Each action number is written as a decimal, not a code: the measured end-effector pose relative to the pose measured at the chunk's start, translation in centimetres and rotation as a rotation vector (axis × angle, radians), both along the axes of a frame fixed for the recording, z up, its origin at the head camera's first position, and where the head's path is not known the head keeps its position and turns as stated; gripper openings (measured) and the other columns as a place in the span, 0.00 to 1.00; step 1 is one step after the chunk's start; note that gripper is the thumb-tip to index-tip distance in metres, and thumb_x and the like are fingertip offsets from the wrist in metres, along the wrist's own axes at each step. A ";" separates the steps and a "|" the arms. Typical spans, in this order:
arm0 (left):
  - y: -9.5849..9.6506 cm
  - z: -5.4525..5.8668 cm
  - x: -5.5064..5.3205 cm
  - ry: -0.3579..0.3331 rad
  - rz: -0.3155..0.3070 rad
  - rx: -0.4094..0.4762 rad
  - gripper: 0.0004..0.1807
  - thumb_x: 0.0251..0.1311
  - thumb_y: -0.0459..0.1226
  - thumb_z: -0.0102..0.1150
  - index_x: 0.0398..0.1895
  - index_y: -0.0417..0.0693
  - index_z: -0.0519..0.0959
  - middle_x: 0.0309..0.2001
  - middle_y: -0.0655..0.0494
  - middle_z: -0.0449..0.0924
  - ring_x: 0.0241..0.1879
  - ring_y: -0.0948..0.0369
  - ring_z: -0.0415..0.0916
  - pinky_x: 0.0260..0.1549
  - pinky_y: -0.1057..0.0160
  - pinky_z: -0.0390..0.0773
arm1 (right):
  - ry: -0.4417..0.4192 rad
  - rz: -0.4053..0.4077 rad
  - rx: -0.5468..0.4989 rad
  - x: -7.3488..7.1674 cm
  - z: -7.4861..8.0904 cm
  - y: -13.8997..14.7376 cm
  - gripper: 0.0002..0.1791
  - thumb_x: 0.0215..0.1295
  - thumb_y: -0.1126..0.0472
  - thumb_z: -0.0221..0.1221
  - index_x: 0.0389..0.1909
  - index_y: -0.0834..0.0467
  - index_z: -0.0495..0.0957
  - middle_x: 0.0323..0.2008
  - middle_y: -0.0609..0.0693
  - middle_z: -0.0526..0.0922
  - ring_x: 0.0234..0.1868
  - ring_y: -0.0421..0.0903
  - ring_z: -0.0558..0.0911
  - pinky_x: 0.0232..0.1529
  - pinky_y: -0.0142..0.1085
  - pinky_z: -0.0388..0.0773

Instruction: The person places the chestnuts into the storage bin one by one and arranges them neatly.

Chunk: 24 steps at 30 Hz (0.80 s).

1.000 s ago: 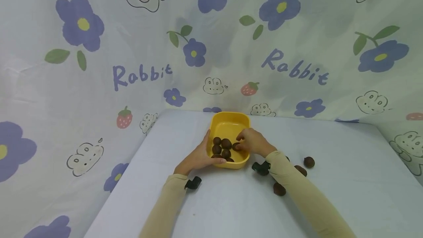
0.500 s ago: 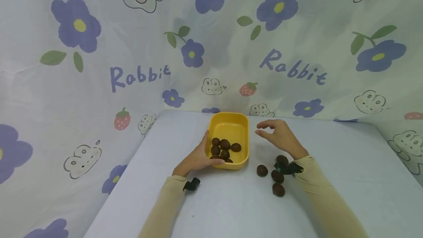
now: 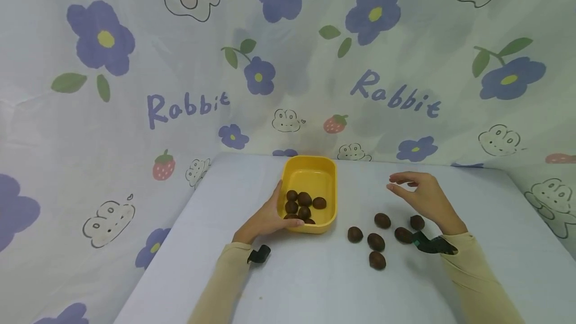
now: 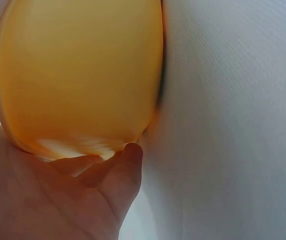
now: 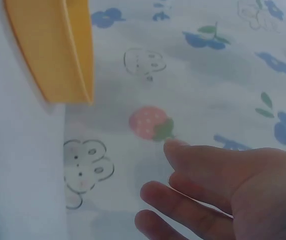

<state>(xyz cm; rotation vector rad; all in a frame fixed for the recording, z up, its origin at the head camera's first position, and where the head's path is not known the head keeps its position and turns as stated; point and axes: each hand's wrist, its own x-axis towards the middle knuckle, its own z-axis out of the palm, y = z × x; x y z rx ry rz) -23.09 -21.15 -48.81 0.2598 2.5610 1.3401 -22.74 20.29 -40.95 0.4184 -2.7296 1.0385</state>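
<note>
My left hand point(image 3: 266, 217) grips the near left corner of a yellow plastic box point(image 3: 333, 199), thumb over the front rim and fingers along the outside. The left wrist view shows those fingers against the wall of the box point(image 4: 83, 75). Several brown chestnuts point(image 3: 304, 199) lie in the near half of the box. To the right, my right hand point(image 3: 427, 195) hovers over the table with fingers loosely bent, thumb apart from them, nothing between. Below it several more chestnuts point(image 3: 375, 242) are scattered on the table, one chestnut point(image 3: 403, 235) close by the black wrist camera.
A white cloth covers the table point(image 3: 310, 284). Behind it hangs a printed curtain point(image 3: 306, 64) with flowers, rabbits and strawberries, close past the far table edge. The box stands near that edge.
My right hand has let go of a chestnut in the box, lifted out and moved right, past the loose chestnuts. My left hand keeps its grip on the box.
</note>
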 end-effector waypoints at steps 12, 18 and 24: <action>-0.1 0.0 -0.4 0.052 -0.050 0.028 0.79 0.41 0.63 0.81 0.85 0.67 0.29 0.86 0.58 0.40 0.83 0.53 0.49 0.80 0.38 0.52 | 0.010 -0.071 0.065 1.1 -2.4 3.7 0.22 0.68 0.54 0.69 0.55 0.65 0.84 0.46 0.61 0.90 0.47 0.59 0.86 0.44 0.30 0.82; -0.1 -0.2 -0.6 0.060 -0.055 0.026 0.79 0.40 0.64 0.81 0.85 0.67 0.30 0.86 0.59 0.42 0.83 0.53 0.50 0.80 0.39 0.53 | -0.123 -0.057 0.118 1.2 -3.3 5.1 0.27 0.67 0.53 0.69 0.60 0.68 0.80 0.49 0.63 0.89 0.48 0.59 0.86 0.43 0.37 0.84; -0.1 -0.1 -0.2 0.027 -0.025 -0.002 0.78 0.43 0.60 0.81 0.84 0.69 0.29 0.86 0.58 0.40 0.83 0.53 0.49 0.81 0.40 0.52 | -0.207 -0.038 0.148 0.7 -4.1 6.3 0.31 0.66 0.50 0.70 0.60 0.69 0.79 0.46 0.63 0.88 0.47 0.58 0.86 0.40 0.41 0.80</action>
